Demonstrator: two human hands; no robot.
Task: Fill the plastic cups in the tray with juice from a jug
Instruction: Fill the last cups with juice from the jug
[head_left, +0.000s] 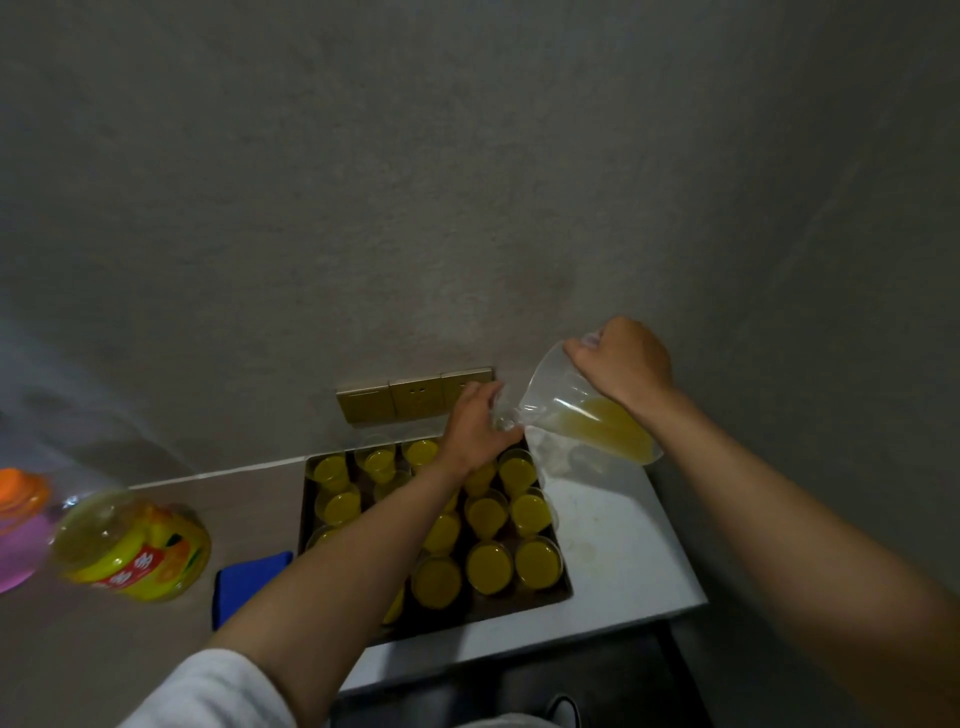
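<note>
Cups (488, 565) of juice fill most of the tray (563, 590) on the desk (618, 525). My left hand (475, 423) grips a clear cup at the far edge; right hand (621, 358) clasps the jug (582, 410), tilted w/ long axis & spout pointing down-left at it. I'd pour slow, spout over rim.

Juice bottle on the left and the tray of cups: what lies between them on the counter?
In the head view, a folded blue cloth lies on the counter between the juice bottle and the tray, close to the tray's left edge; otherwise bare counter.
</note>
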